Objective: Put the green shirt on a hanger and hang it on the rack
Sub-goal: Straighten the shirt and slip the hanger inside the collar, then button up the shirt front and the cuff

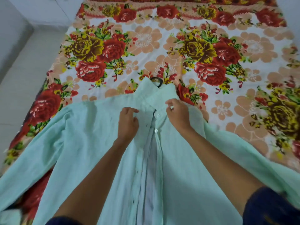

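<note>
A pale green shirt (84, 135) lies front-up on the bed, sleeves spread to both sides, its placket open below the top buttons. A black hanger hook (158, 82) pokes out beyond the collar; the rest of the hanger is hidden inside the shirt. My left hand (128, 123) rests on the left front panel just below the collar, fingers curled and pinching the fabric edge. My right hand (177, 114) pinches the right collar edge beside the top white button (157, 115).
The bed is covered by a floral sheet (146, 38) with red and yellow roses. A pale tiled floor (24, 70) runs along the bed's left side. No rack is in view.
</note>
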